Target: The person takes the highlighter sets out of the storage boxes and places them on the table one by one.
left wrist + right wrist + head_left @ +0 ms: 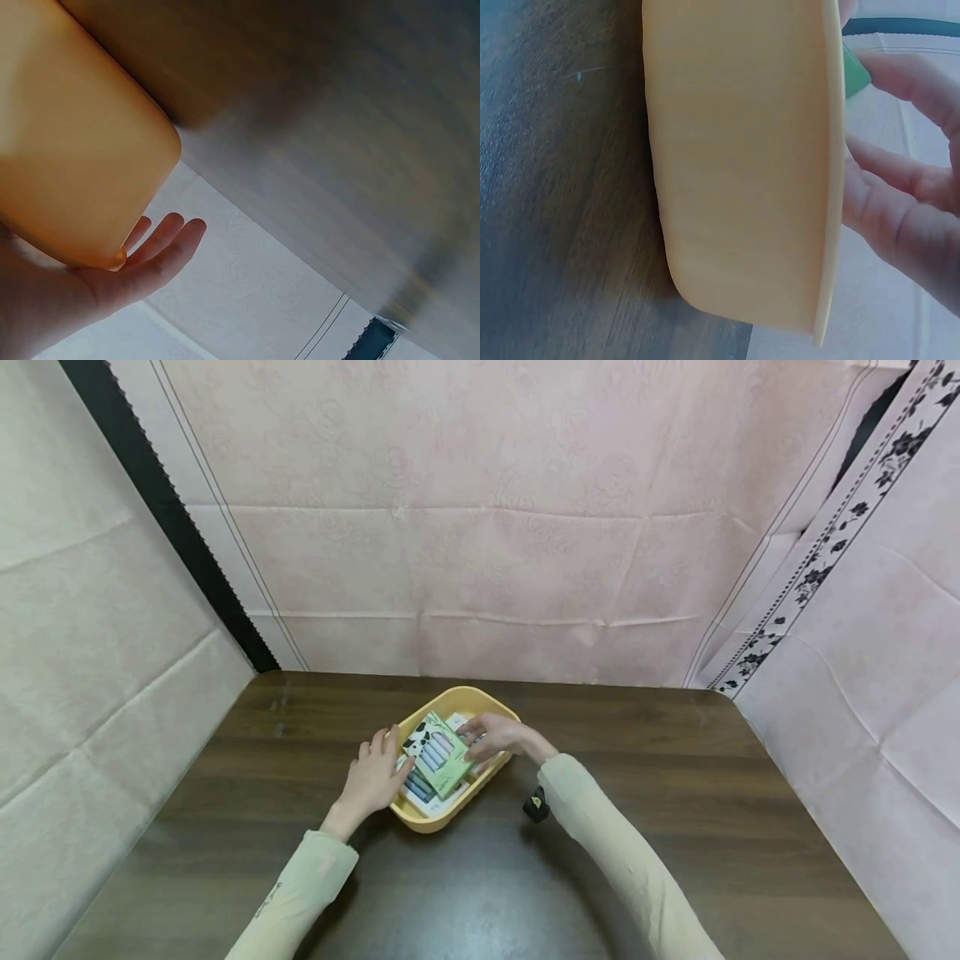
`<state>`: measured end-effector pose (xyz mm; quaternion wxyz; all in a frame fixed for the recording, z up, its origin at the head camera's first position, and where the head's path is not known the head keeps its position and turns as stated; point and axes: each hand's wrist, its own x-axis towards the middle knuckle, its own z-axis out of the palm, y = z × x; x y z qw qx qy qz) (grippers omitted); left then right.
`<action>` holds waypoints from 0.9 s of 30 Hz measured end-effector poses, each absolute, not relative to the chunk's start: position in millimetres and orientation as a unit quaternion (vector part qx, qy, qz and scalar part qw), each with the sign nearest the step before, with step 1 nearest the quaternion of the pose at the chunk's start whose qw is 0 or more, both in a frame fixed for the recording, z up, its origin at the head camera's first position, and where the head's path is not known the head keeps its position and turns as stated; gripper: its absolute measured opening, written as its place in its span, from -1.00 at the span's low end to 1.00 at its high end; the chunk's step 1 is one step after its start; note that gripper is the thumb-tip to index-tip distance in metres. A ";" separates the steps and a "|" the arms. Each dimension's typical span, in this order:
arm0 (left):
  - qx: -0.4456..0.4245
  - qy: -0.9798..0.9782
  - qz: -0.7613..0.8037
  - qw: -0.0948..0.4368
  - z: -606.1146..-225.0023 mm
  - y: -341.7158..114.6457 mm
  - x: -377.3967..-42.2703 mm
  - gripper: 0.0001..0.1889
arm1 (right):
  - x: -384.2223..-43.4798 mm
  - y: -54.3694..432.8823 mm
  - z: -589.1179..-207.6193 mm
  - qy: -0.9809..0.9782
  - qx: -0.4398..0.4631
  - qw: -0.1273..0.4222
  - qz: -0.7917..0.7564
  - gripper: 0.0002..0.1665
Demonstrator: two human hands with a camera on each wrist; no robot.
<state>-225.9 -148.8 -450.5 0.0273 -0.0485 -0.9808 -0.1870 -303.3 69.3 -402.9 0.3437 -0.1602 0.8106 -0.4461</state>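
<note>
A yellow plastic basket point(425, 823) stands on the table with several flat boxes in it. On top lies a light green box point(447, 767) printed with a black-and-white cow and a row of pale sticks. My right hand point(495, 735) reaches in over the basket's right side and pinches this box at its right edge; in the right wrist view a green corner point(856, 75) meets a fingertip. Straight fingers of my left hand point(375, 772) rest along the basket's left rim, the thumb over the inside. Below the green box, a white box point(431, 804) with dark blue sticks shows partly.
The dark brown wooden table point(637, 860) extends around the basket. A small black device point(536, 806) hangs at the right wrist. Pale cloth curtains point(480, 568) enclose the table's back and sides.
</note>
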 end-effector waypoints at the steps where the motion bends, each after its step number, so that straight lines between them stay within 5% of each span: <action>1: -0.048 -0.981 -0.187 0.027 -450.8 -148.8 -225.8 -0.28 | -303.2 69.8 -403.2 0.812 -0.160 0.340 -0.447 -0.34; 27: -0.047 -0.982 -0.184 0.026 -451.7 -148.1 -226.4 -0.28 | -305.6 78.9 -405.6 0.819 -0.182 0.296 -0.458 -0.63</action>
